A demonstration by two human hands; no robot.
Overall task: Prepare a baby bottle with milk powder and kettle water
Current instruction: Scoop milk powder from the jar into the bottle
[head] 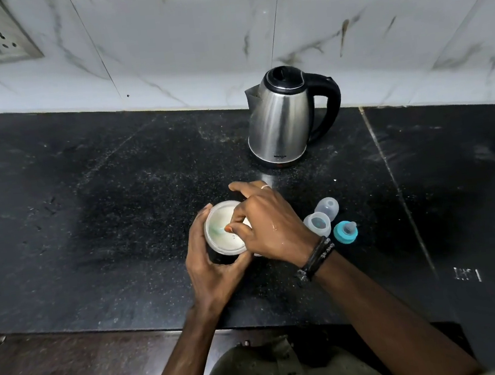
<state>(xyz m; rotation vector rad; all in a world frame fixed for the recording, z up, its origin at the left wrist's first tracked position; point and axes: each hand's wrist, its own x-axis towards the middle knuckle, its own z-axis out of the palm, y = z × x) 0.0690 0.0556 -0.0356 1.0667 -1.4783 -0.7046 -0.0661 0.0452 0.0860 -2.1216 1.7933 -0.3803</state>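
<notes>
Left hand (214, 260) wrapped around the open powder container (225, 228), holding it steady on the black counter (86, 207). Right hand (271, 225) pinching a small scoop (218, 230) (greenish, partly buried) inside it. Open baby bottle (317, 224) standing just right of this hand, so nearer to it; kettle (284, 120) well behind.

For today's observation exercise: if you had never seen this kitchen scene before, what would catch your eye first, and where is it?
The eye goes first to the two hands at the centre: the left hand steadies an open container of white powder while the right hand dips a small scoop into it. Behind them a shiny steel kettle stands by the tiled wall. To the right, on the black counter, sit the open baby bottle and its teal teat ring.
</notes>
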